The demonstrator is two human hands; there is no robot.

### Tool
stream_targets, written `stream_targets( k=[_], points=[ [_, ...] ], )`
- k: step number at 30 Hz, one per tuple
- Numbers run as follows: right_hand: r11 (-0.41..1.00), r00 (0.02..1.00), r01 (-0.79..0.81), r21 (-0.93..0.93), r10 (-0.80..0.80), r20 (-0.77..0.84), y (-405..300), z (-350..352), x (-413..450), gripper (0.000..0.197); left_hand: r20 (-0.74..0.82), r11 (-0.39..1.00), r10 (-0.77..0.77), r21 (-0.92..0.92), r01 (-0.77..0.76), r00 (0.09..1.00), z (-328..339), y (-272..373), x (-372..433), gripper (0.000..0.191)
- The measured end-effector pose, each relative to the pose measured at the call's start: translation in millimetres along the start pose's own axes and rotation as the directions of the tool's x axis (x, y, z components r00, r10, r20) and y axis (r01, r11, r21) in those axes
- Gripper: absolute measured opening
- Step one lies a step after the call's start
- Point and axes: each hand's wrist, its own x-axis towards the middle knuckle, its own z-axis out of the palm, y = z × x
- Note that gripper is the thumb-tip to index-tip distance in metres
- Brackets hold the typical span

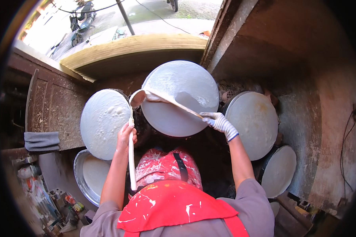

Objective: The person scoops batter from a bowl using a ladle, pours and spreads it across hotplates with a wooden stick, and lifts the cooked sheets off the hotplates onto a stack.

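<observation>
My bare left hand [126, 136] grips the long pale handle of a ladle [137, 98], whose bowl sits between the left and middle round griddles. My right hand [220, 123], in a striped knit glove, holds a thin stick [185, 108] slanting across the middle griddle [172, 118]. A soft white mass of batter or dough [156, 97] hangs about the stick's far end, close to the ladle bowl; whether they touch is hard to tell. A thin white layer [178, 77] covers the far part of that griddle. Its near part looks smooth and bare.
A left griddle [104, 127] bears a bubbly white layer. Two more white-coated griddles [252, 127] [279, 171] stand at right. A metal basin [80, 174] of white liquid is low left. A folded grey cloth [41, 141] lies on a wooden board. A wooden ledge [136, 46] runs beyond.
</observation>
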Motion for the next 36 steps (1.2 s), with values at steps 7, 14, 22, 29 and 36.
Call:
stream_targets(
  k=[7,14,22,29,36],
  points=[
    [0.990,0.990,0.099,-0.099,-0.108,-0.092,-12,-2,64,0.028,0.036,0.997,-0.075,0.038,0.074,0.997,0,-6,-25,0.034],
    [0.995,0.984,0.006,-0.096,0.011,0.180,-6,-15,17,0.031,0.057,0.998,-0.045,0.053,0.042,0.997,-15,0,-55,0.035],
    [0.984,0.988,0.130,-0.125,-0.117,0.101,1,-5,30,0.031,0.073,0.996,0.008,0.086,-0.015,0.997,-14,6,-46,0.036],
    [0.995,0.975,0.054,0.085,-0.034,-0.220,19,-2,-18,0.029,0.078,0.981,0.085,0.171,-0.097,0.993,-25,1,-6,0.032],
    [0.995,0.998,0.058,-0.079,-0.056,0.027,28,24,-57,0.032,0.067,0.965,-0.001,0.261,-0.017,0.998,-23,-13,-40,0.034]
  ],
)
